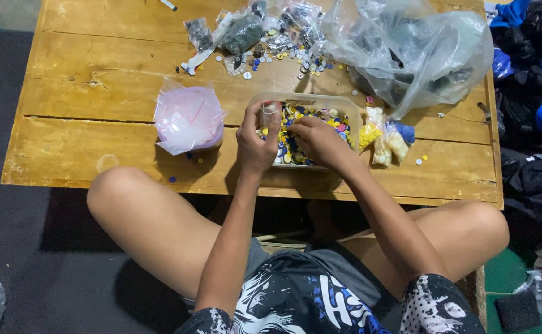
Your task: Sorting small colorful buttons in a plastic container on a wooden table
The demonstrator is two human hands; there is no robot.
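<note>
The left hand grips a small clear bag; the right hand (fingers curled) picks among buttons in the tub.

1. A pink-tinted plastic bag sits on the wooden counter, left of centre.
2. A large clear plastic bag lies crumpled at the far right of the counter.
3. Small packets and loose buttons are scattered along the far edge.
4. A few small bags with yellow, white and blue contents lie near the right edge.
5. Dark and blue clothes are heaped on the floor to the right.
</note>
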